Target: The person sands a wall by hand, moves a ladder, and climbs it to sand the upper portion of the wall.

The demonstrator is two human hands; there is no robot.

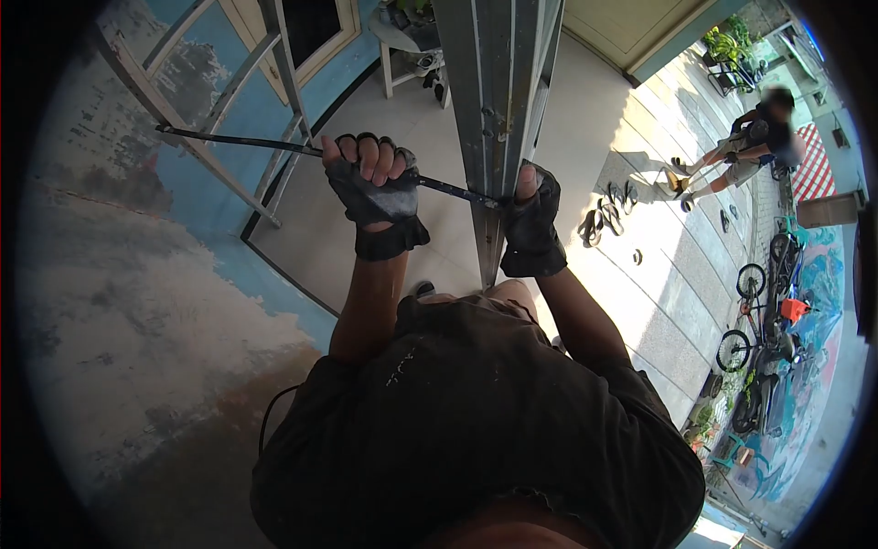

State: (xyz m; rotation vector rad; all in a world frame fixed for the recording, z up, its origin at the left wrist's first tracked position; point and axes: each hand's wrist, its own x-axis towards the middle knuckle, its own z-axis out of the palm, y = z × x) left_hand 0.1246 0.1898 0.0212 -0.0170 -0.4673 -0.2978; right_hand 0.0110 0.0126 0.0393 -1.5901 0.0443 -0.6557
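A long thin dark bar (238,141) runs from the peeling wall at the left across to a grey metal post (485,110). My left hand (373,183), in a black fingerless glove, is closed around the bar's middle with the fingers curled over it. Against the right side of the post is my right hand (532,220), also gloved, with its thumb up. Its fingers are wrapped at the bar's right end, partly hidden behind the glove and post.
A metal ladder (219,101) leans at the upper left beside a peeling blue wall (137,274). A small table (407,32) stands behind. Another person (768,133) bends over outside at the right, near sandals (604,220) and bicycles (745,316).
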